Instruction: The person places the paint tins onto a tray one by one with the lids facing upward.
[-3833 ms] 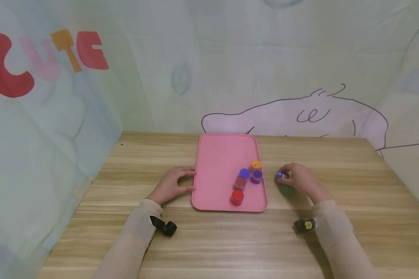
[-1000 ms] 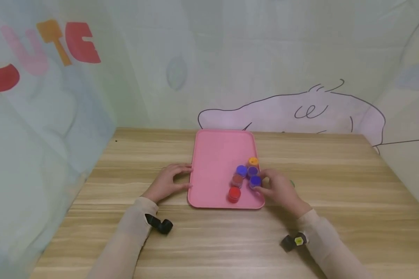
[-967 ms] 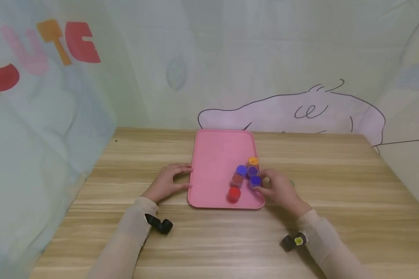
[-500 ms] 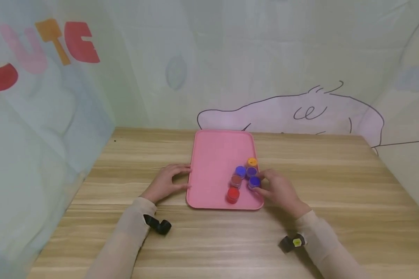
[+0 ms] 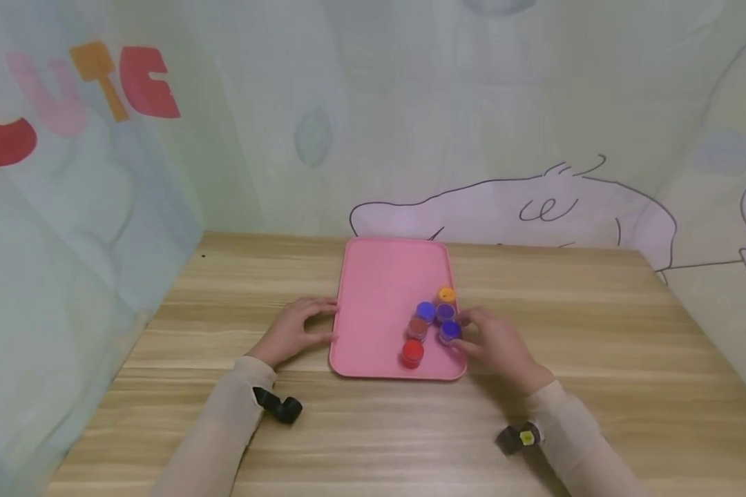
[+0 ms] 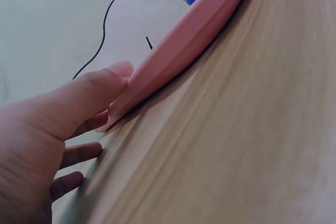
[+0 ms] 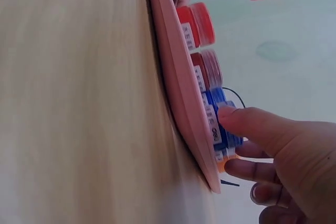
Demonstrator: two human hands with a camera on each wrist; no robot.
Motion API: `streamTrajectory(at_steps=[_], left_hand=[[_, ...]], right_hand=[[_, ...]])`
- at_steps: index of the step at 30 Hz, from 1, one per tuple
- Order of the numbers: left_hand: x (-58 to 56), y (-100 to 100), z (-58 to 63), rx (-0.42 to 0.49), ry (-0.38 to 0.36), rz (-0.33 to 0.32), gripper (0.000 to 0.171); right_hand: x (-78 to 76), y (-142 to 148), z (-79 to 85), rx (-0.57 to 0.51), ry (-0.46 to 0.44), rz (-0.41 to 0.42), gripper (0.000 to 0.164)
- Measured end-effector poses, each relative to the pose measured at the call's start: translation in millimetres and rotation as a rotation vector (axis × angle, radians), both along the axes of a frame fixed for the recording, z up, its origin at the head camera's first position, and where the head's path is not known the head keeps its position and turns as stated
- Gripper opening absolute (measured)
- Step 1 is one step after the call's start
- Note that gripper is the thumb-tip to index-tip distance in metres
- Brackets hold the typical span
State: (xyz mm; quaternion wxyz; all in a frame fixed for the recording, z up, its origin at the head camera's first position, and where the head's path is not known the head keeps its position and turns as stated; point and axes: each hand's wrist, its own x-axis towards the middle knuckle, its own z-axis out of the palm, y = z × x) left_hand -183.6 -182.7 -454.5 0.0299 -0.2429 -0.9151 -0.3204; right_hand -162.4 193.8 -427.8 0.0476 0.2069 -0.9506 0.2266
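Observation:
A pink tray [image 5: 379, 276] lies on the wooden table, with small lidded paint jars grouped toward its right side. My left hand [image 5: 293, 333] touches the tray's left edge; the left wrist view shows its thumb [image 6: 122, 70] against the rim and its fingers spread. At the tray's right edge, my right hand [image 5: 497, 348] holds a dark blue paint jar [image 5: 450, 332] between thumb and fingers. The right wrist view shows the thumb on its lid. Beside it stand a purple jar [image 5: 445, 313], a lighter blue jar [image 5: 425, 312], a brown jar [image 5: 417, 328], a red jar [image 5: 412, 353] and an orange jar [image 5: 446, 296].
The tray's left and far parts hold no jars. Wooden tabletop [image 5: 373, 442] extends around the tray. A printed cloth backdrop [image 5: 255, 138] rises behind the table and along its left side. Each sleeve carries a small black wrist camera [image 5: 278, 406].
My right hand has carried the dark blue jar from the table leftward onto the tray. A green item on the table behind that hand is now out of sight. The left hand stays at the tray.

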Motion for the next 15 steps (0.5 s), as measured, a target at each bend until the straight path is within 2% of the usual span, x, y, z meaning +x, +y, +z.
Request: streamTrajectory(at_steps=[7,15], left_hand=[[0.8,0,1.0,0.001,-0.006,-0.007,0.052],[1.4,-1,-0.1,-0.001,0.007,-0.006,0.052]], right_hand=[[1.9,6,5.8,-0.013,0.008,-0.002,0.03],[0.2,12,10.0,0.005,-0.028,-0.002,0.027]])
